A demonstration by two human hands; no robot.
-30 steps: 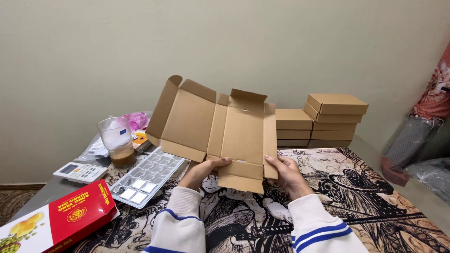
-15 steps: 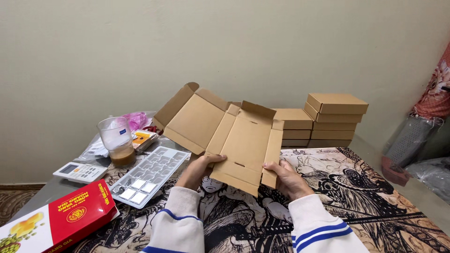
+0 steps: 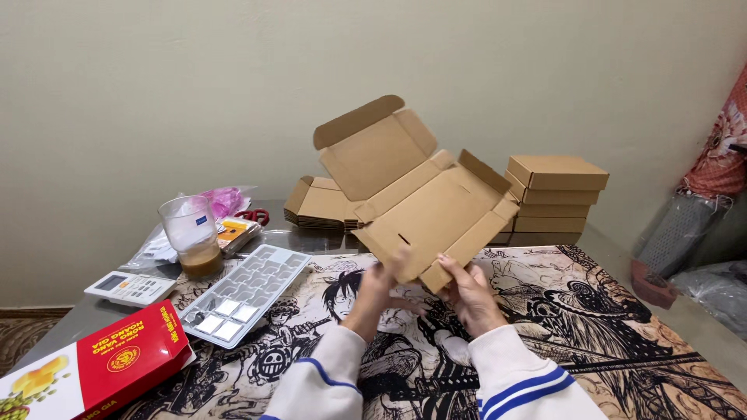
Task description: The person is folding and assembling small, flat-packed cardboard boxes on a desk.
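You hold a flat-cut carton [image 3: 424,198] up over the worktop [image 3: 622,311], tilted so its lid end rises up and to the left toward the wall while the near end sits low in front of you. Your left hand [image 3: 381,284] grips the lower edge from the left, its fingers blurred, so how they close cannot be told exactly; your right hand [image 3: 465,292] pinches the lower right corner, thumb on the inner face and fingers behind. Both hands are closed on the card, neither is spread free. The step in hand looks like the folding of this blank into a box: the side flaps already stand partly up and the lid with its tuck tab is raised, yet the walls are not locked. The next move would seem to call for a firm hold on the base panel while the side walls are creased along their scores and the tabs are seated in the slots, without bending the thin card off its lines. Finished boxes [image 3: 556,198] stand stacked behind to the right, more flat blanks [image 3: 319,204] lie behind to the left, and a cup [image 3: 191,233], a tray [image 3: 245,292] and a red packet [image 3: 128,358] sit well apart at the left.
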